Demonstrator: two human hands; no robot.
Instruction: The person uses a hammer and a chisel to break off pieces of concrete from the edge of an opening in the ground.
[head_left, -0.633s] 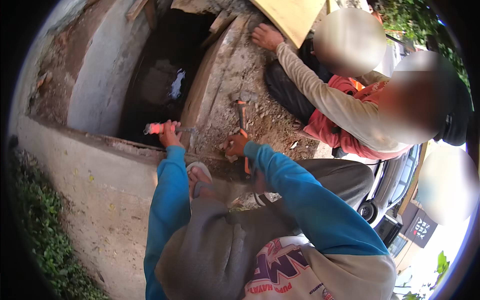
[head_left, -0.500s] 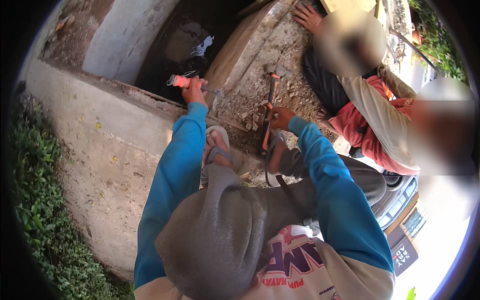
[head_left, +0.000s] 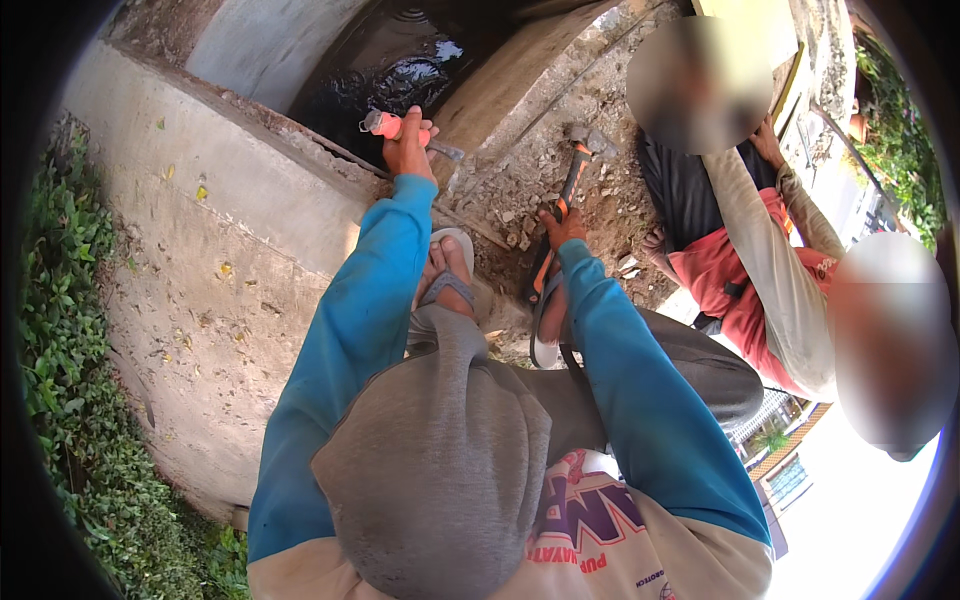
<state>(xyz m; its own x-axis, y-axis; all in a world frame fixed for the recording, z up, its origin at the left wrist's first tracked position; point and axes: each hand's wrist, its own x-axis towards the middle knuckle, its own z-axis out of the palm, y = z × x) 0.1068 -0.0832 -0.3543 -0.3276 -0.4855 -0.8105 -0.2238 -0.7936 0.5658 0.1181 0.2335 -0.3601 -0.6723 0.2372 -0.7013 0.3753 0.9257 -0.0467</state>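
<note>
A chisel with a bright orange-pink handle [head_left: 382,124] is gripped in my left hand [head_left: 410,150], over the edge of the water channel. Its flat metal blade points right, toward the concrete ledge [head_left: 490,115]. My right hand [head_left: 565,225] is wrapped around the middle of a hammer [head_left: 574,175] with a black and orange handle. The hammer's grey head lies at the far end, low over or on the rubble; I cannot tell if it touches. The lower end of its handle reaches beside my right foot.
Dark rippling water [head_left: 400,65] lies in the channel ahead. A concrete wall [head_left: 220,240] runs along the left, with leafy plants [head_left: 75,380] beyond it. Loose rubble [head_left: 610,190] covers the ground ahead right. Another person in a red shirt [head_left: 745,300] sits close on the right.
My right hand has closed more firmly around the hammer handle. The view has shifted slightly, and the chisel stays in my left hand. The other person's hand has left the ledge; ripples show on the water.
</note>
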